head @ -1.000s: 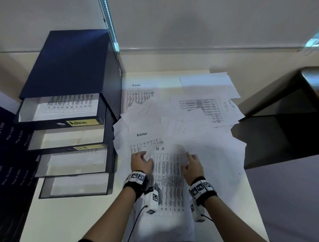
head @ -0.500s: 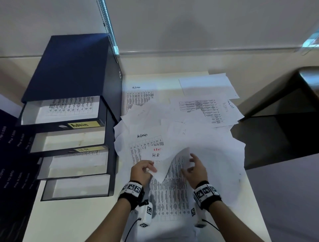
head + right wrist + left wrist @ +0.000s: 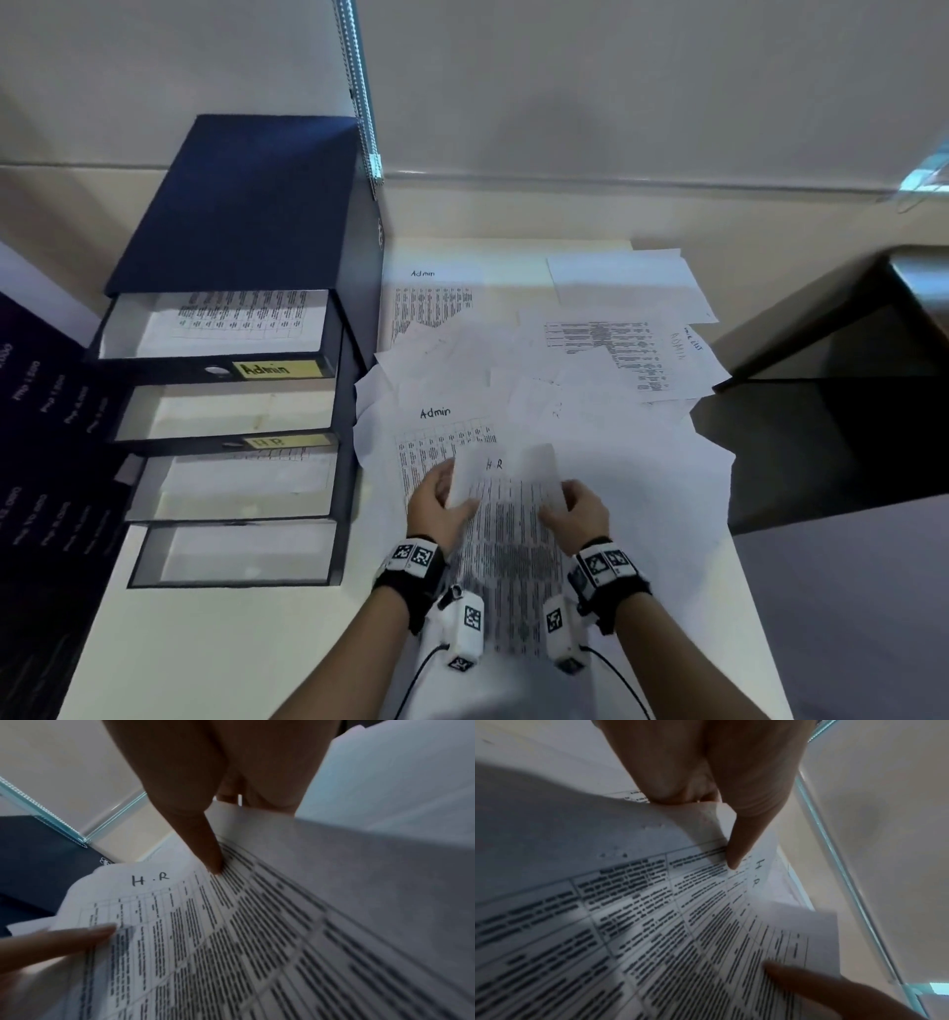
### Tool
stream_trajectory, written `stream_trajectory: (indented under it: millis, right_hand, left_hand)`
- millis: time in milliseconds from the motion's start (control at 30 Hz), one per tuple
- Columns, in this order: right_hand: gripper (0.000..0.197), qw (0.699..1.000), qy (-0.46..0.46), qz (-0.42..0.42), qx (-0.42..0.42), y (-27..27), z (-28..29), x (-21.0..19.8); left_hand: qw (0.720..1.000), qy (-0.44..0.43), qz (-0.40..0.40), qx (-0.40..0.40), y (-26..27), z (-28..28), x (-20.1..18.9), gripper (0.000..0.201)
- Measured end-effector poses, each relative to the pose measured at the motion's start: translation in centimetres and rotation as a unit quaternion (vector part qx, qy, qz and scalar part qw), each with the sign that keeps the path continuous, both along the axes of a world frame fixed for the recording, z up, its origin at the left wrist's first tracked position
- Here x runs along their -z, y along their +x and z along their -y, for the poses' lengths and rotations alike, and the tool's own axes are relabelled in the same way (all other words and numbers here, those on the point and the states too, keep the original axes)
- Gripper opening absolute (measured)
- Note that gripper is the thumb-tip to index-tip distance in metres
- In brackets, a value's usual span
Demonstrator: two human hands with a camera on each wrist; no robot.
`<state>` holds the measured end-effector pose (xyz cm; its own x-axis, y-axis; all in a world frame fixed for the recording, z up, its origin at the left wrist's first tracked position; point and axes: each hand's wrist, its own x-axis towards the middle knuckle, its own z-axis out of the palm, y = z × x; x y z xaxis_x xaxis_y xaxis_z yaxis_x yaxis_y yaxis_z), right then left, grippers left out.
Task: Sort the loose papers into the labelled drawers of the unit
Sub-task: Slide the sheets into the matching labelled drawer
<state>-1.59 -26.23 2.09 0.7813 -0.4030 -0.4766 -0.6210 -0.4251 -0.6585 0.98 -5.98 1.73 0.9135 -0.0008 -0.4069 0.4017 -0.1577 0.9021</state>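
Hands first: I have two in view, my left hand and my right hand, and each pinches one side edge of a single sheet, the HR paper, thumb on its printed face and fingers behind it. That sheet is white, with "H.R" handwritten at its top and a dense printed table of dark text rows below; it bows between my hands and is lifted off the pile at its upper end, over the near middle of the worktop. From the left wrist view I see my left thumb pressing just beside the handwritten letters, and from the right wrist view my right thumb lies on the table rows. One dark blue drawer unit stands at the left of the worktop with four drawers, all pulled open. I can read two labels: the Admin drawer on top, holding a printed sheet, and the HR drawer below it. Loose papers lie overlapping right of the unit; three show "Admin" headings, and I cannot count the rest.
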Motion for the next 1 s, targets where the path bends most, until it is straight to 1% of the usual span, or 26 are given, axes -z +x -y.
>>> stream_trajectory:
  millis: [67, 100, 133, 200, 233, 300, 367, 400, 433, 467, 500, 533, 567, 600, 633, 700, 733, 767, 800, 833, 867, 900, 933, 1000]
  right_hand:
    - [0.037, 0.994, 0.067, 0.076, 0.029, 0.6, 0.7, -1.8]
    - [0.039, 0.986, 0.108, 0.120, 0.046, 1.1, 1.1, -3.0]
    - [0.037, 0.975, 0.144, 0.159, 0.062, 1.6, 1.4, -4.8]
    - [0.025, 0.953, 0.187, 0.224, 0.083, 3.0, 2.0, -8.4]
    - [0.019, 0.942, 0.202, 0.255, 0.082, 3.6, 2.2, -10.3]
    - [0.015, 0.916, 0.234, 0.316, 0.082, 4.4, 2.4, -13.8]
    - [0.019, 0.889, 0.261, 0.367, 0.084, 4.6, 2.6, -15.7]
    - [0.022, 0.883, 0.267, 0.379, 0.078, 4.6, 2.6, -16.1]
    - [0.026, 0.885, 0.266, 0.377, 0.067, 4.3, 2.7, -16.1]
    - [0.031, 0.894, 0.257, 0.362, 0.053, 4.1, 2.8, -15.2]
    - [0.035, 0.910, 0.242, 0.336, 0.035, 3.7, 2.9, -14.1]
    - [0.038, 0.928, 0.217, 0.301, 0.017, 3.3, 2.9, -12.6]
    - [0.037, 0.948, 0.179, 0.261, -0.001, 2.8, 3.0, -11.0]
    - [0.036, 0.966, 0.130, 0.224, -0.016, 2.4, 2.9, -9.6]
    - [0.036, 0.975, 0.089, 0.201, -0.033, 1.9, 2.8, -8.4]
    - [0.039, 0.977, 0.060, 0.200, -0.045, 1.6, 2.7, -7.0]
    - [0.032, 0.976, 0.057, 0.207, -0.039, 1.8, 2.5, -7.0]
    - [0.022, 0.975, 0.057, 0.214, -0.025, 2.0, 2.4, -7.4]
    - [0.014, 0.976, 0.054, 0.213, -0.009, 2.3, 2.4, -8.0]
    - [0.011, 0.974, 0.052, 0.221, 0.002, 2.7, 2.1, -9.2]
    - [0.018, 0.971, 0.055, 0.233, 0.007, 3.1, 2.0, -10.4]
    - [0.027, 0.966, 0.066, 0.250, 0.006, 3.5, 1.8, -12.0]
    - [0.033, 0.958, 0.084, 0.273, 0.004, 3.9, 1.5, -13.6]
    - [0.030, 0.942, 0.100, 0.319, -0.007, 4.6, 0.6, -16.7]
  left_hand:
    - [0.999, -0.018, 0.043, 0.007, 0.2, 0.1, -1.3, 0.034]
    - [0.998, -0.024, 0.063, 0.009, 0.6, 0.1, -2.3, 0.029]
    - [0.996, -0.036, 0.087, 0.006, 1.0, 0.2, -3.5, 0.029]
    - [0.986, -0.071, 0.149, -0.013, 2.1, 0.5, -6.4, 0.033]
    - [0.979, -0.087, 0.180, -0.026, 2.8, 0.6, -8.1, 0.038]
    - [0.966, -0.101, 0.235, -0.045, 4.2, 0.8, -11.2, 0.053]
    - [0.956, -0.101, 0.272, -0.052, 5.5, 0.7, -13.2, 0.074]
    - [0.955, -0.096, 0.276, -0.051, 6.2, 0.5, -13.2, 0.086]
    - [0.959, -0.087, 0.268, -0.038, 6.6, 0.3, -13.5, 0.096]
    - [0.968, -0.074, 0.240, -0.025, 7.0, 0.1, -12.7, 0.102]
    - [0.978, -0.064, 0.197, -0.008, 7.1, -0.1, -11.9, 0.103]
    - [0.987, -0.053, 0.151, 0.008, 7.0, -0.2, -10.6, 0.096]
    - [0.992, -0.032, 0.116, 0.029, 6.6, -0.4, -9.4, 0.085]
    - [0.993, -0.012, 0.108, 0.054, 6.1, -0.6, -8.0, 0.071]
    - [0.991, 0.006, 0.108, 0.076, 5.6, -0.6, -6.8, 0.057]
    - [0.988, 0.018, 0.121, 0.092, 4.9, -0.4, -5.9, 0.036]
    - [0.988, 0.014, 0.125, 0.086, 4.9, -0.3, -5.8, 0.025]
    - [0.989, 0.009, 0.129, 0.076, 4.9, -0.1, -6.6, 0.011]
    - [0.988, 0.012, 0.145, 0.059, 5.2, 0.0, -7.1, 0.012]
    - [0.985, 0.019, 0.164, 0.047, 5.3, 0.1, -8.2, 0.023]
    - [0.981, 0.019, 0.189, 0.035, 5.5, 0.2, -9.4, 0.028]
    - [0.979, 0.012, 0.201, 0.026, 5.6, 0.2, -11.4, 0.028]
    - [0.975, 0.005, 0.220, 0.019, 5.8, -0.1, -12.9, 0.025]
    - [0.976, -0.015, 0.219, 0.014, 5.8, -1.4, -15.5, 0.010]
